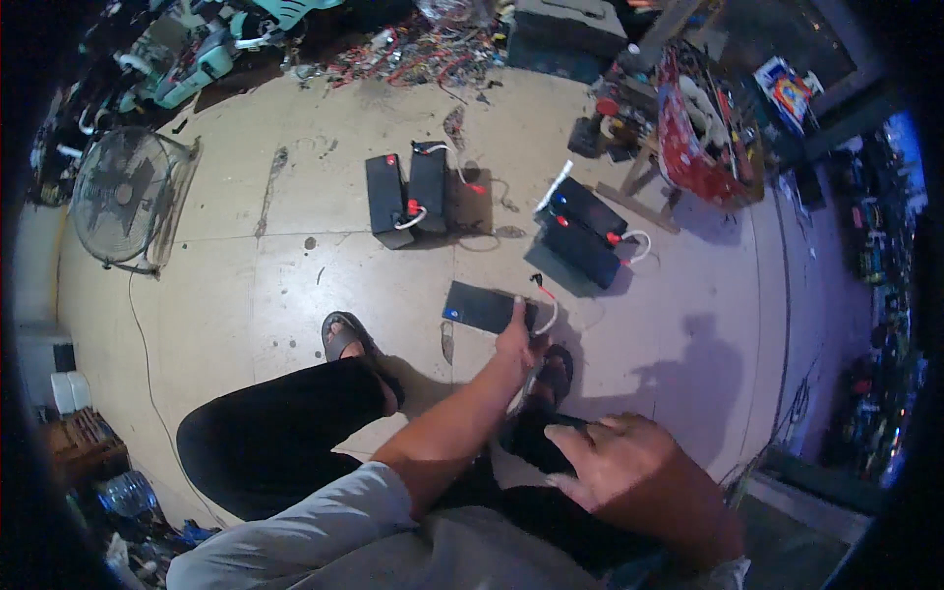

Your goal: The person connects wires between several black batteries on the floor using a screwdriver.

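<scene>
My left hand (516, 344) grips one end of a black block-shaped battery (479, 306), thumb on top, just above the floor or on it; I cannot tell which. A white cable (553, 317) with a red and black end curls from the gripped end. My right hand (605, 457) is over my right leg, thumb and forefinger apart, with nothing seen in it. Beyond the held battery stand two groups of similar black batteries, one at the left (386, 197) and one at the right (582, 251), both with short white cables and red connectors.
On the tiled floor (324, 265) a round fan (123, 195) stands at the left. Tangled wires and scraps (413, 54) lie at the back beside a dark box (565, 39). A red tub of tools (678, 128) stands at the back right. My sandalled feet are close to the held battery.
</scene>
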Action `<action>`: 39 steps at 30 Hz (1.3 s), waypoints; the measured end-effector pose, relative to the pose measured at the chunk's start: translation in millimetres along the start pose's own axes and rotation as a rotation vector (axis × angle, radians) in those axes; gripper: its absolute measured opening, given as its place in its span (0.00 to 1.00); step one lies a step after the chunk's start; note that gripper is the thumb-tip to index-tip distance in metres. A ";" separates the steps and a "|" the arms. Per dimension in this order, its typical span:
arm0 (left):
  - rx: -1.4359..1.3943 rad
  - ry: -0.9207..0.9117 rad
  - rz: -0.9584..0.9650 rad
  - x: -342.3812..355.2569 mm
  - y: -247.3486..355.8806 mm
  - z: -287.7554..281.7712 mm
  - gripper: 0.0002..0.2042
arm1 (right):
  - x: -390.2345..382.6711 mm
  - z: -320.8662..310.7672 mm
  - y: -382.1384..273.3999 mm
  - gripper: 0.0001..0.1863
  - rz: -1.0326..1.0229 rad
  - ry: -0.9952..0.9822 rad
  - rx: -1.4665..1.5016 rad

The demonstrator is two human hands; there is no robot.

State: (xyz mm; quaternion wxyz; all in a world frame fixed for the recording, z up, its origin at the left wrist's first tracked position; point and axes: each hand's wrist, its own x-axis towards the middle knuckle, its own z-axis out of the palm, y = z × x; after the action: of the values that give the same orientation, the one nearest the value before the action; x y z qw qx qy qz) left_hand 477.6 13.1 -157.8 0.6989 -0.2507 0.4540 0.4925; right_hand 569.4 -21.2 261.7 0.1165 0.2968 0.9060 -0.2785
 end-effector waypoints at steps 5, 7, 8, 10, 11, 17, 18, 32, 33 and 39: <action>-0.225 -0.060 0.085 29.7 -9.5 -14.9 0.23 | 9.8 -8.2 -9.6 0.23 0.001 0.053 -0.025; -0.264 -0.033 0.099 13.9 -5.5 -2.7 0.22 | 11.1 -11.0 -9.9 0.25 0.029 0.060 -0.050; -0.239 0.036 0.120 5.9 -3.2 2.1 0.22 | 11.5 -11.3 -8.9 0.25 0.069 0.032 -0.019; -0.231 0.115 0.139 1.6 -0.2 -5.2 0.21 | 11.6 -11.7 -5.7 0.26 0.101 -0.013 0.010; -0.263 0.054 0.131 3.3 4.0 -15.4 0.20 | 10.7 -11.3 -1.7 0.25 0.114 -0.049 0.041; -0.070 0.094 0.253 5.5 55.8 -82.7 0.16 | 1.2 -6.0 12.6 0.26 0.124 -0.021 0.104; -0.014 0.126 0.280 -1.1 75.8 -97.4 0.17 | 0.4 -5.7 12.6 0.26 0.110 0.005 0.101; 0.056 0.086 0.633 -58.6 125.2 -164.9 0.31 | 27.9 -2.0 1.1 0.29 0.105 -0.129 0.144; 0.076 0.061 0.617 -73.0 122.2 -145.7 0.33 | 33.8 -1.1 5.9 0.29 0.141 -0.147 0.171; 0.359 0.204 0.937 -71.1 124.6 -109.3 0.57 | 117.4 58.1 68.8 0.29 0.162 -0.092 0.260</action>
State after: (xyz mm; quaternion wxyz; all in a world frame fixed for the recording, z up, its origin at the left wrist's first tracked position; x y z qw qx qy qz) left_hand 313.8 -58.4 -133.6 0.3872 0.0572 0.6609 0.6403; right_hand 520.0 47.0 140.1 0.1407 0.3684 0.8291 -0.3963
